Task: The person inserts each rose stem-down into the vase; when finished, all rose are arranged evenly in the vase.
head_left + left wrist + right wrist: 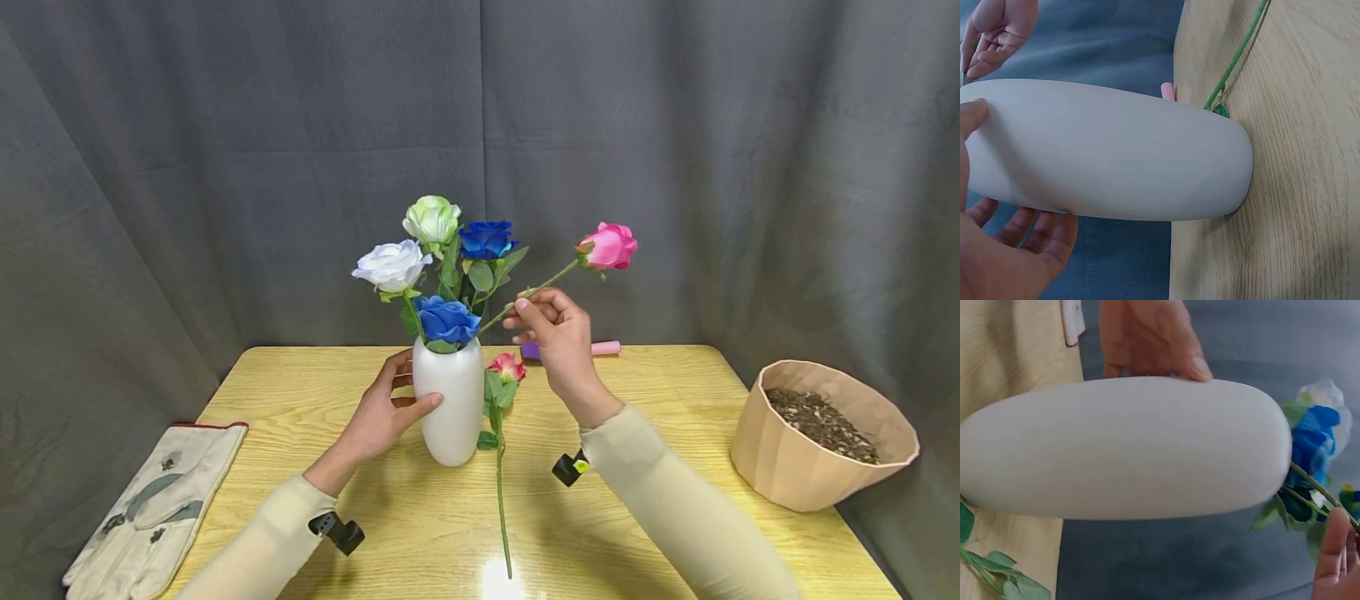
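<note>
A white vase [453, 408] stands upright on the table, tipped very slightly if at all. My left hand [380, 418] holds its left side, thumb on the front and fingers around the back, as the left wrist view [1019, 250] also shows. Two blue roses [447, 319], a pale lavender-white rose [392, 266] and a light green rose [432, 220] rise from its mouth. Right of the vase, my right hand [561, 337] pinches the stem of a pink rose [611, 247] between thumb and fingers. That stem slants down to the vase mouth; its lower end is hidden.
A pink-red rose [507, 367] with a long stem lies on the table beside the vase. Behind my right hand is a purple tool with a pink handle [606, 347]. Work gloves [161, 508] lie at left; a beige pot [780, 458] of soil stands at right.
</note>
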`<state>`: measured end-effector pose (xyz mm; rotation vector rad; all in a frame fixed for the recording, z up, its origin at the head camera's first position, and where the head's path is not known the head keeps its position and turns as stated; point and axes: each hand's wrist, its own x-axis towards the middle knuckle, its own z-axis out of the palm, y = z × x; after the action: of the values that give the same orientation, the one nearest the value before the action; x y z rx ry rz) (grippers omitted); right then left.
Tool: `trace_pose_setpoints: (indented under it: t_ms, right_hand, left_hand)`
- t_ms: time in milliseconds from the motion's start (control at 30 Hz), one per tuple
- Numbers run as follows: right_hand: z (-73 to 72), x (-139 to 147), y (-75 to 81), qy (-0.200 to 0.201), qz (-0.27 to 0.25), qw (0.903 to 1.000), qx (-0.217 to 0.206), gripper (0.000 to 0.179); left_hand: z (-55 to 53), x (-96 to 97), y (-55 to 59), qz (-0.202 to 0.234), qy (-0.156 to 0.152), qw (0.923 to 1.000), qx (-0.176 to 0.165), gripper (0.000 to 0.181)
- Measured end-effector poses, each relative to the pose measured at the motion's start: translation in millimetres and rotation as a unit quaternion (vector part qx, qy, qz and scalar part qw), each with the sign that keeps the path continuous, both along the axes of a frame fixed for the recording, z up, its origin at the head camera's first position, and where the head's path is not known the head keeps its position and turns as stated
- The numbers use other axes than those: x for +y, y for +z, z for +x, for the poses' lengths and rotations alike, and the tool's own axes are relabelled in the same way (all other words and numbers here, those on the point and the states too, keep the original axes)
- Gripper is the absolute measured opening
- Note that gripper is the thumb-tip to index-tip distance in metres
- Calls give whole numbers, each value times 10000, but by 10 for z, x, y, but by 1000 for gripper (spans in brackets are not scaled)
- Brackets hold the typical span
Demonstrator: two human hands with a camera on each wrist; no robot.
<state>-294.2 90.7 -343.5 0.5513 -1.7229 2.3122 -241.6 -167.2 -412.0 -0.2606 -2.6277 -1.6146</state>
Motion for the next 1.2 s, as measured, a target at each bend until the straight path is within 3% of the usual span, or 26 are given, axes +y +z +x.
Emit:
trace_pose_setpoints:
  t_ms: [267, 533, 733, 1000, 1200]
  right_hand:
    - [18, -155, -57, 374, 559, 9964, -511, 14]
    - [-26, -177, -54, 67, 278, 9987, -417, 19]
    - [-74, -188, -71, 120, 373, 9982, -464, 29]
    - [-72, -246, -75, 213, 636, 9956, -658, 21]
    - [-58, -254, -77, 151, 508, 9955, -789, 12]
  left_hand:
    - [-2, 8, 5, 43, 20, 10000, -45, 80]
    - [-6, 7, 25, 44, 11, 10000, -24, 80]
    - [-6, 2, 21, 21, 25, 10000, -23, 80]
    - [-13, 9, 7, 118, 43, 9999, -77, 80]
    - [-25, -3, -9, 108, 49, 9999, -113, 80]
